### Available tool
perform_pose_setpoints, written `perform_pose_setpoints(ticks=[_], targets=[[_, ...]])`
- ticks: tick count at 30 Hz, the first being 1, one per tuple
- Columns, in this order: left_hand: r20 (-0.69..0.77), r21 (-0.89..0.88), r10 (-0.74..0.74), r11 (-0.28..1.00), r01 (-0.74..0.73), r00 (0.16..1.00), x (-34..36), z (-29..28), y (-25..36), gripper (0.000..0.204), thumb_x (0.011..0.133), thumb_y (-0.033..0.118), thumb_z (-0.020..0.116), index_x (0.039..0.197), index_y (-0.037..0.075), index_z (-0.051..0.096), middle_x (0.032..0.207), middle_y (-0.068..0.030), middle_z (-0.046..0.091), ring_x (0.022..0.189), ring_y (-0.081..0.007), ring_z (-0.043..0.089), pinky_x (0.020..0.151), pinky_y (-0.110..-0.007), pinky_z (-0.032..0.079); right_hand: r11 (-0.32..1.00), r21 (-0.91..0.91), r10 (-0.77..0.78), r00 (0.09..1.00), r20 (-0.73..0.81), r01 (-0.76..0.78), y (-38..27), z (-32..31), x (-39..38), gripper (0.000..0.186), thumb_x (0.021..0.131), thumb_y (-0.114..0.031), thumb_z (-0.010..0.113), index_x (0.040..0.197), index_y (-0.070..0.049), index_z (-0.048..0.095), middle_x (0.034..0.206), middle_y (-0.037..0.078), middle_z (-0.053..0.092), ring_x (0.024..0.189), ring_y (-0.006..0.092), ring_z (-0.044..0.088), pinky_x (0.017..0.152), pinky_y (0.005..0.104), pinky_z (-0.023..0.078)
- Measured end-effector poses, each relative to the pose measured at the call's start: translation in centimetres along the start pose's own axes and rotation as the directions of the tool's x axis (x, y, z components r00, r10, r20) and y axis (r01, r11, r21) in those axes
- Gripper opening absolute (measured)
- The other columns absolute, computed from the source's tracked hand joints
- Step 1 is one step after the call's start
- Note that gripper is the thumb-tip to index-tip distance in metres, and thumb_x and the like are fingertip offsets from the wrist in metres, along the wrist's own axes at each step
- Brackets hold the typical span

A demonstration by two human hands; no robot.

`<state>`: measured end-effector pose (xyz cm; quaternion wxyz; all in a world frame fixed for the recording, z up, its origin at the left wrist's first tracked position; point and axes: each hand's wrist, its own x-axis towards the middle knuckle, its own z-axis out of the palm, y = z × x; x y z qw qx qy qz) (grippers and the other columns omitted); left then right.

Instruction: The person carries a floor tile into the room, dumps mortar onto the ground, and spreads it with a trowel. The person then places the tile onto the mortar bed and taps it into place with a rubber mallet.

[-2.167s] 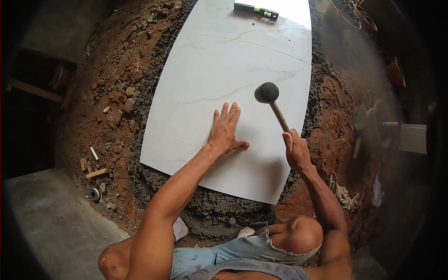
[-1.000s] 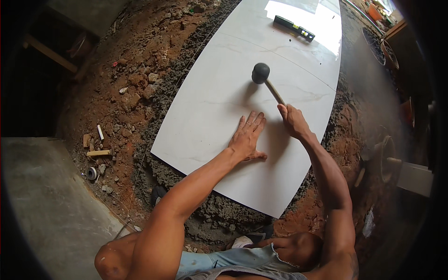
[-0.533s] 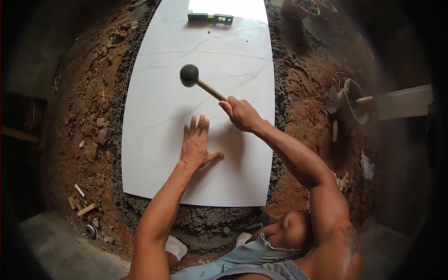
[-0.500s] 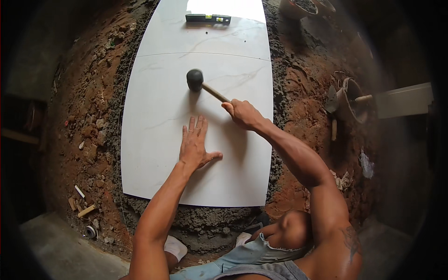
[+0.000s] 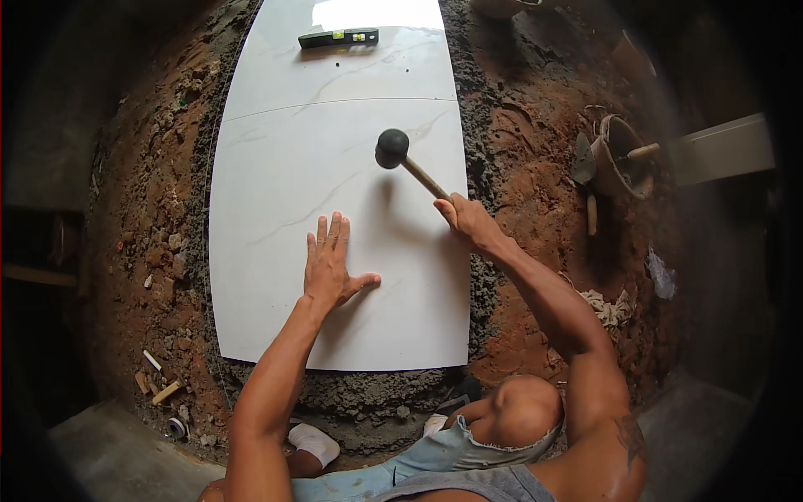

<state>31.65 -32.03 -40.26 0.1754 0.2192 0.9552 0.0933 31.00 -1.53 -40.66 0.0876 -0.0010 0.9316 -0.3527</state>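
A large white marbled floor tile [image 5: 276,192] lies on a bed of grey mortar [image 5: 368,397]. My left hand [image 5: 330,263] rests flat on the tile, fingers spread. A black rubber mallet [image 5: 391,149] with a wooden handle is gripped in my right hand [image 5: 468,222], its head just above the tile's right half. A second tile [image 5: 351,71] lies beyond, butted against the first one, with a green spirit level [image 5: 338,38] lying on it.
Red earth and rubble [image 5: 150,251] surround the tiles. A bucket with a trowel [image 5: 619,155] sits at the right, with a rag [image 5: 611,308] nearer me. Wood scraps and a tape roll [image 5: 171,422] lie at the lower left. My bent knee [image 5: 523,410] is below.
The view has swung so the tile now runs straight ahead. The mallet has shifted along the tile towards its right side; my left hand stays flat on the tile.
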Motion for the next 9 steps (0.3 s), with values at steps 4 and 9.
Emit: perform_pose_setpoints(ticks=[4, 9], targets=[[0.027, 0.0, -0.012, 1.0, 0.012, 1.0, -0.5, -0.6, 0.1, 0.129, 0.064, 0.074, 0.07, 0.152, -0.002, 0.014, 0.16, -0.0178, 0.013, 0.149, -0.037, 0.006, 0.119, -0.055, 0.014, 0.986, 0.122, 0.115, 0.993, 0.023, -0.117, -3.4, -3.0, -2.6, 0.051, 0.103, -0.047, 0.037, 0.09, 0.0, 0.051, 0.064, 0.024, 0.058, 0.061, 0.0428, 0.059, 0.056, 0.0523, 0.043], [0.055, 0.038, -0.051, 0.998, 0.049, 0.997, 0.3, -1.0, 0.4, 0.128, 0.065, 0.074, 0.07, 0.153, 0.0, 0.014, 0.161, -0.0165, 0.013, 0.149, -0.0368, 0.006, 0.119, -0.055, 0.013, 0.972, 0.038, 0.226, 0.97, 0.085, -0.23, -2.0, -3.3, -4.1, 0.053, 0.102, -0.05, 0.037, 0.097, 0.0, 0.054, 0.071, 0.026, 0.062, 0.069, 0.0455, 0.061, 0.063, 0.0537, 0.045]])
